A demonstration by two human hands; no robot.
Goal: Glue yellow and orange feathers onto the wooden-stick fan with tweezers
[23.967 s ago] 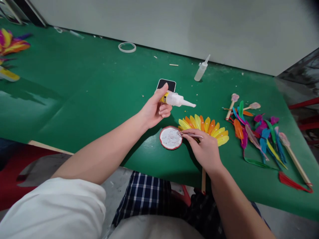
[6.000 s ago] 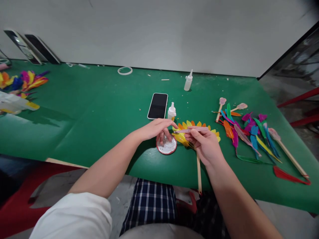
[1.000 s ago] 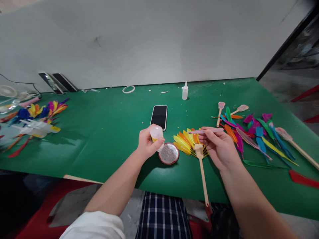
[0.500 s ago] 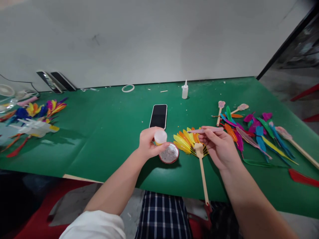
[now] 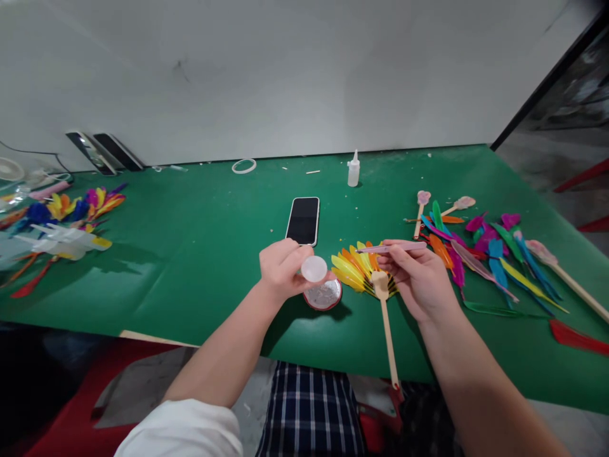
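My left hand [image 5: 281, 270] is wrapped round a small white glue bottle [image 5: 314, 269], whose round base faces up toward me. The bottle's lower part is hidden behind my fingers, above a round silvery tin lid [image 5: 326, 296] with a red rim. Between the fingertips of my right hand [image 5: 419, 279] is a pair of pinkish tweezers [image 5: 404, 247], tips pointing left over a fan of yellow and orange feathers [image 5: 352, 266]. The feathers spread out behind the head of a wooden stick [image 5: 387, 336], which lies with its handle at the table's front edge. My right hand partly covers the fan's right side.
A phone [image 5: 303, 219] lies behind my left hand. A white nozzle bottle [image 5: 353, 170] stands near the wall. Loose coloured feathers [image 5: 497, 260] and wooden sticks [image 5: 566, 276] lie at right. Feather bundles [image 5: 61, 209] and several white bottles [image 5: 71, 240] lie at left on the green table [image 5: 190, 266].
My left hand has turned and shifted slightly right with the bottle, so its base now covers more of the lid. The right hand with the tweezers has hardly moved.
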